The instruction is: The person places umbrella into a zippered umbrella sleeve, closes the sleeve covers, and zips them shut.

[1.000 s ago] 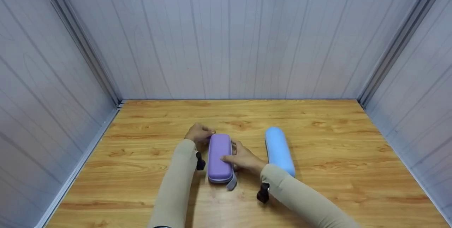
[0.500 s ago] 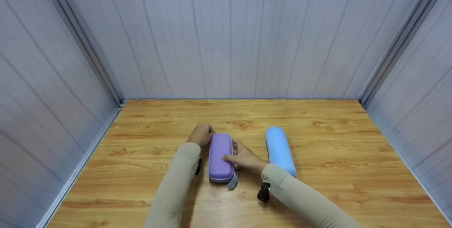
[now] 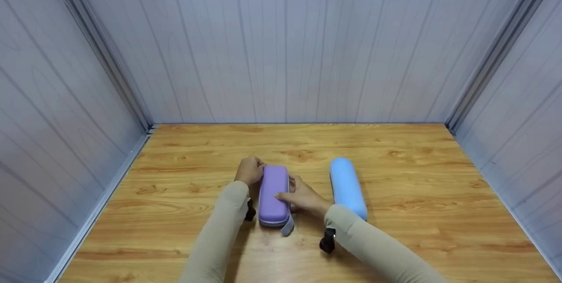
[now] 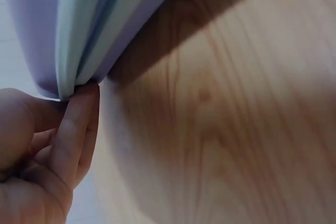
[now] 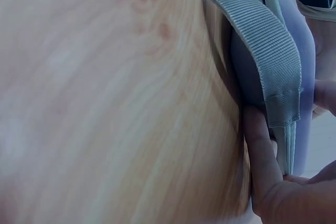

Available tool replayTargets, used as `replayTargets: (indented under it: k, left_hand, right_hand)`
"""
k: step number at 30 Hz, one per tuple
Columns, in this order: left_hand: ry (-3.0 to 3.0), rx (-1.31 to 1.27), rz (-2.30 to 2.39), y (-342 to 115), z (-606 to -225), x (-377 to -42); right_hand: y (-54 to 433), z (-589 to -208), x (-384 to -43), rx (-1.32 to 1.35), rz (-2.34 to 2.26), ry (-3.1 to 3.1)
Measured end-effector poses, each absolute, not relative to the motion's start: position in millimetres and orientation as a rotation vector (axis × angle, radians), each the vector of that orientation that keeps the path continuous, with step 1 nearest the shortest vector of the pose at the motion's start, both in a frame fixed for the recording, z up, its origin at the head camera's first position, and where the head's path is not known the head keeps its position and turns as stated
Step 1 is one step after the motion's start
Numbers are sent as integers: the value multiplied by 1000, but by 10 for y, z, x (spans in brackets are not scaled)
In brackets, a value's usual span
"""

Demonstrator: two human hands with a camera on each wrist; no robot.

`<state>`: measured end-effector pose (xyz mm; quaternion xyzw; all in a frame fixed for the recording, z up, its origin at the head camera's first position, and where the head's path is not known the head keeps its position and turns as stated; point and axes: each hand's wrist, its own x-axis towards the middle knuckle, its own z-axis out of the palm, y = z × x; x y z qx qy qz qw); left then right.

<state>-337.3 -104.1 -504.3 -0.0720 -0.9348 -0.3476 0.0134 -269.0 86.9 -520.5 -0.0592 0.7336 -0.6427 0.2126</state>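
Observation:
A purple zippered case (image 3: 274,193) lies lengthwise on the wooden table, its grey fabric strap (image 5: 273,59) at the near end. With thumb and fingertips together, my left hand (image 3: 250,170) pinches at the zipper (image 4: 79,72) on the far left corner of the case; the zip pull itself is hidden by the fingers. My right hand (image 3: 306,196) grips the case from its right side, thumb on top and fingers low along the edge. The case looks zipped along the visible seam.
A blue case (image 3: 348,188) lies at a slant to the right, close to my right forearm. The wooden table (image 3: 408,230) is bounded by pale panel walls (image 3: 285,46) at the back and both sides. A black strap (image 3: 327,240) is on the right wrist.
My left hand has shifted and turned slightly at the far left corner of the purple case. The right hand, the purple case and the blue case have stayed in place.

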Motion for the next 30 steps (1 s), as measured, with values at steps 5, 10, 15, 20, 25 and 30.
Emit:
replayTargets:
  k: [5,10,15,20,25,30]
  left_hand:
    - [-2893,-154,-1195,-1060,-5079,-3352]
    - [-2888,-125,-1235,-1052,-5088,-3343]
    - [-2903,-64,-1297,-1068,-5103,-3325]
    - [-2894,23,-1466,-1112,-5142,-3322]
    - [-2847,79,-1651,-1158,-5212,-3321]
    - [-2845,17,-1591,-1156,-5247,-3288]
  right_hand:
    - [863,-5201,-2672,-180,-1785,2047]
    - [860,-5202,-2677,-163,-1794,2046]
    - [848,-5207,-2685,-165,-1790,2063]
    - [839,-5203,-2690,-170,-1768,2092]
    - [842,-5194,-2680,-175,-1759,2118]
    - [845,-5204,-2659,-202,-1745,2160]
